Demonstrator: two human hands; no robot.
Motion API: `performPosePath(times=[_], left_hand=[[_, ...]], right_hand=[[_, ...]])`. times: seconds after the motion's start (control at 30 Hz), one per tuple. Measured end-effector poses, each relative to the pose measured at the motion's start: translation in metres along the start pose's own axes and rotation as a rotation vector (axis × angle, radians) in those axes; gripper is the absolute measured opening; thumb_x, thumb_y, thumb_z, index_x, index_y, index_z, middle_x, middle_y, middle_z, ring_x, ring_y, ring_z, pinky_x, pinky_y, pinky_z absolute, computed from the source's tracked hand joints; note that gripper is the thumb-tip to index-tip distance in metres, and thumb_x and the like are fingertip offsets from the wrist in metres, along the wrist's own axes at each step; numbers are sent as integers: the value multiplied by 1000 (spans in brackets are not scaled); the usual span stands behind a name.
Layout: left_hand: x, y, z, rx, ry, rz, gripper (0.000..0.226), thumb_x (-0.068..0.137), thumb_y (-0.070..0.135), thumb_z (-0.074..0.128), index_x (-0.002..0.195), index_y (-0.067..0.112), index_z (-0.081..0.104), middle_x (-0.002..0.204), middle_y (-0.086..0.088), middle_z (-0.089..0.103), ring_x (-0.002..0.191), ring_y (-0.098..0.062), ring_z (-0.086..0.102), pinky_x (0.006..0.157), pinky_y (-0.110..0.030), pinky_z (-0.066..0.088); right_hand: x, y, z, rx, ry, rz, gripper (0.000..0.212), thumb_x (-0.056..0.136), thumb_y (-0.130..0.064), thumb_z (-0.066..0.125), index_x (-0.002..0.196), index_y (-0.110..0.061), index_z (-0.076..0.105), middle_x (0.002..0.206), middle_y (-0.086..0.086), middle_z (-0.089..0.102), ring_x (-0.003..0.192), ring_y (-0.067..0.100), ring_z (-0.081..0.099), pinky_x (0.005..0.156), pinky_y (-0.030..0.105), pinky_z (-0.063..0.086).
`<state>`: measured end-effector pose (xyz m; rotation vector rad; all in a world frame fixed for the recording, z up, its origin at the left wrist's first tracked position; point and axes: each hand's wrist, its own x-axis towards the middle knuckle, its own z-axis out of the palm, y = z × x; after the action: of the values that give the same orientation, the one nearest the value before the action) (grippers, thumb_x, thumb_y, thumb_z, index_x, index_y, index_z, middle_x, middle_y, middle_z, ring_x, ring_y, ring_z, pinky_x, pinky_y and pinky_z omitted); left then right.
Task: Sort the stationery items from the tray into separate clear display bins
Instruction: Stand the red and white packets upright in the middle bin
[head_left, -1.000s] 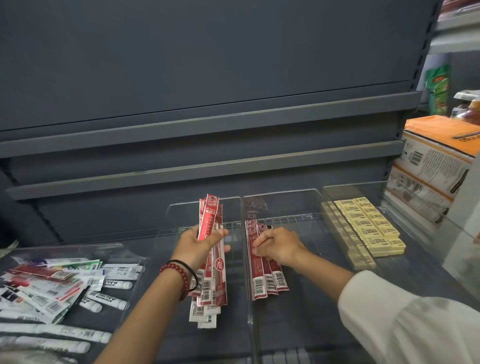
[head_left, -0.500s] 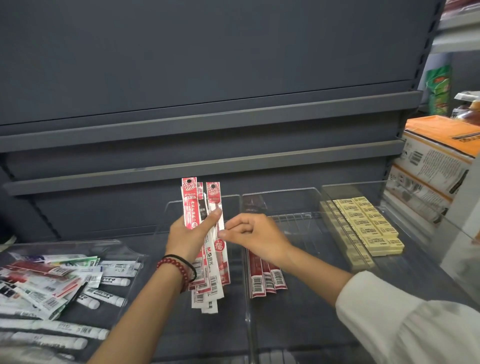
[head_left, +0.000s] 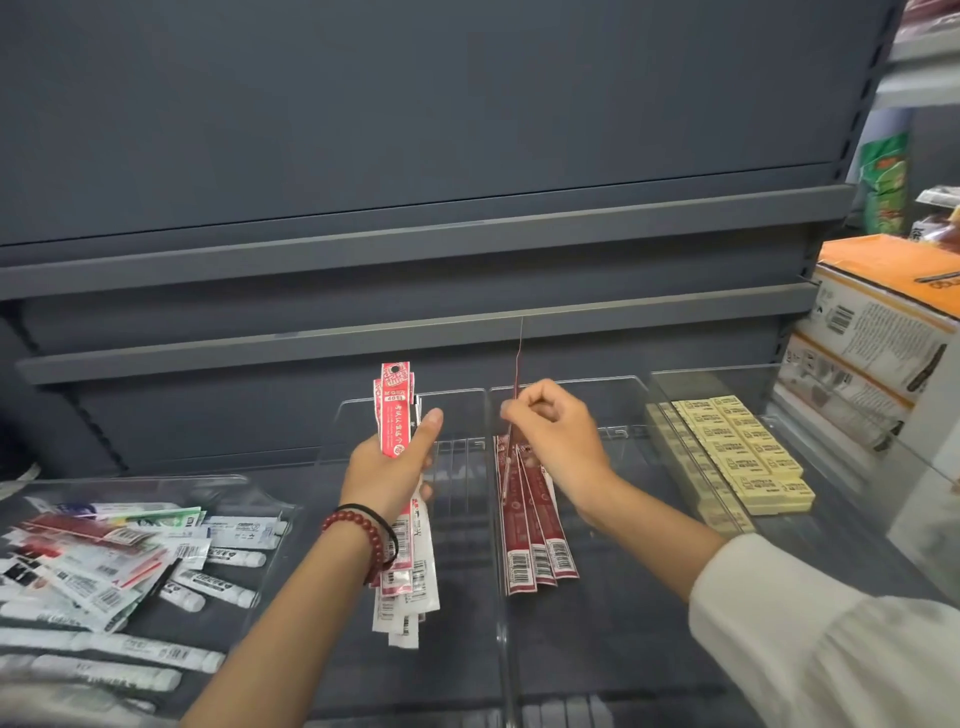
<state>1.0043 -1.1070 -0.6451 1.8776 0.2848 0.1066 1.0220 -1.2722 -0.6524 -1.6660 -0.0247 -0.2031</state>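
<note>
**Sorting log, entry at this moment**

1. R hand (head_left: 558, 441): thumb + forefinger pinch a single packet (head_left: 518, 358). It is held near upright and seen edge-on, so the print is unreadable; only a red trace shows.
 - Chg: 1 s ago this hand rests on the dark red packets (head_left: 535, 525). 0.5 s ago it reaches across to the bundle (head_left: 395, 415). Now one pc is off the bundle and hangs directly above the dark red ones.
2. L hand (head_left: 387, 480): fingers wrapped round the bundle of red/white packets, thumb up the front.
 - Loc: just left of the R pinch, not touching it.
 - Chg: the bundle sits lower than 0.5 s ago and is presumably one pc lighter.
3. Dark red packets: approx. three, fanned flat, barcodes toward the person.
 - Loc: straight below the pinch, in the centre bin (head_left: 571, 382).
4. Left bin (head_left: 457, 395): beneath the L grip. Can't tell if the bundle's lower ends touch its floor.
5. Erasers (head_left: 743, 452): yellow, in rows.
 - Loc: right bin (head_left: 675, 379), well right of the pinch.
6. Tray (head_left: 280, 514): far left of both grips, with many mixed packets still in it.

Meaning: one pick-off is done. The pulled pc probably belongs with the dark red lot below, but that match can't be confirmed edge-on. The bundle and tray are both unsorted, so the job looks to be at an early-to-mid stage.
</note>
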Motion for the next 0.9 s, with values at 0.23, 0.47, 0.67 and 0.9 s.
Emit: performPosePath(times=[0.23,0.47,0.67,0.9], left_hand=[[8,-7,4,21,-128,34,24,97,38,43,94,14,47,78,1,51,48,-10,47,49,-24,38],[7,-9,6,-7,-144,-24,19,99,23,42,104,6,47,80,-2,56,58,-11,56,48,-22,46],[5,-12,1,-119,-190,-15,18,93,23,57,107,11,55,91,-2,68,63,-13,67,67,-32,54],[0,-8,0,-165,-109,35,12,84,28,68,93,22,63,91,-5,72,78,-20,69,78,-39,55]], right_hand=[[9,32,-13,-174,-24,231,12,85,-21,73,80,-20,62,79,-3,66,64,7,58,43,17,42],[4,45,-13,-410,-223,319,28,89,-10,67,115,-12,58,101,5,70,73,12,64,45,17,44],[6,45,-16,-527,-245,287,30,83,-23,76,110,-17,64,108,2,69,90,13,62,57,15,43],[5,37,-18,-408,-194,203,13,84,-26,75,93,-21,67,88,-4,69,66,2,58,58,14,46]])
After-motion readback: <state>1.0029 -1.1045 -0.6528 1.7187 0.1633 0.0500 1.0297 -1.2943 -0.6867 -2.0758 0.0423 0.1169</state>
